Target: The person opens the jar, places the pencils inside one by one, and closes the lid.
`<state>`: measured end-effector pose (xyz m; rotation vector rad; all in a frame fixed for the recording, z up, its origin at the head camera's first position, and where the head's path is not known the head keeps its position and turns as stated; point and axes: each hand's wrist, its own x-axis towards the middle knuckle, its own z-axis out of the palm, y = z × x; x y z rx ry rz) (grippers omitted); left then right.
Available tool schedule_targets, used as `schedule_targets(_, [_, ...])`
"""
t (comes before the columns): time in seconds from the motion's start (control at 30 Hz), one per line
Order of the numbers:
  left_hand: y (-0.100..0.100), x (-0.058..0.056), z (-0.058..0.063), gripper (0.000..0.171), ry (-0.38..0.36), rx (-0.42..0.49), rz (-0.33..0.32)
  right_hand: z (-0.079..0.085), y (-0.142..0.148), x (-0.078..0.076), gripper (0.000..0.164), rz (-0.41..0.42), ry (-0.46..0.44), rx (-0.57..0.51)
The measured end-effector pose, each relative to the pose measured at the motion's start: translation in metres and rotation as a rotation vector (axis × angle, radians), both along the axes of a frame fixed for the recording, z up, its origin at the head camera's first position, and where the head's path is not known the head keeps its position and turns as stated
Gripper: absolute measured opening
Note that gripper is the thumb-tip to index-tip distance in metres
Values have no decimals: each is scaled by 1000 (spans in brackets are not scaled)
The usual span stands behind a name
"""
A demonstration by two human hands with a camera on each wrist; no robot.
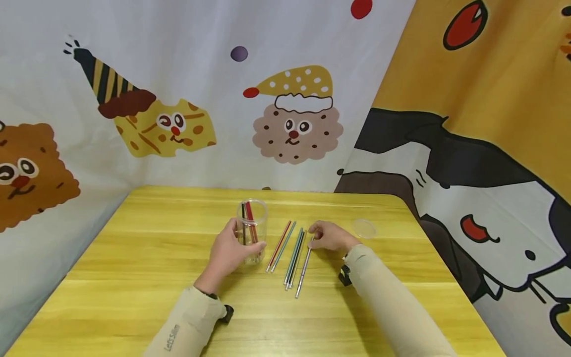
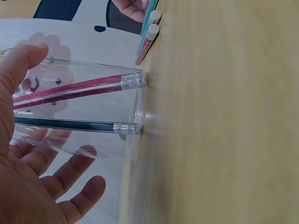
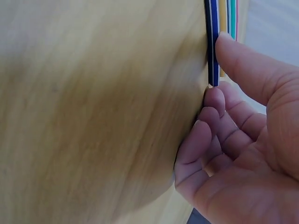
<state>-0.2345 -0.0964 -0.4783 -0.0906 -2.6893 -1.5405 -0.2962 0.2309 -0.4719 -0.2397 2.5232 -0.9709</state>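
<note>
My left hand [image 1: 229, 250] grips a clear plastic cup [image 2: 107, 63] that stands upright on the table, thumb on one side and fingers round the other. Inside the cup are a dark pencil [image 2: 65, 123] and red pencils [image 2: 70, 91], eraser ends down in the left wrist view. To the right, my right hand [image 1: 330, 237] is at the far end of a purple-blue pencil [image 3: 214, 42], its thumb against the side and curled fingertips at the end. Between the hands several pencils [image 1: 294, 258] lie side by side, among them a red pencil [image 1: 278, 245] near the cup.
A clear round lid [image 1: 365, 228] lies on the wooden table [image 1: 147, 238] beyond my right wrist. Behind the table's far edge hangs a cloth [image 1: 187, 49] printed with cartoon figures, and it continues along the right side.
</note>
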Motion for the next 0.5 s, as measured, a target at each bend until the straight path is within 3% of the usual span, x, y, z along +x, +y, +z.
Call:
schedule_targets(0.23, [-1,0,3,74,-16,-1,3,-1,-1,-3,40,1,8,-28])
schedule_targets(0.5, [0,0,0,75,-3,-1,4,8,-12,4,33,7,92,164])
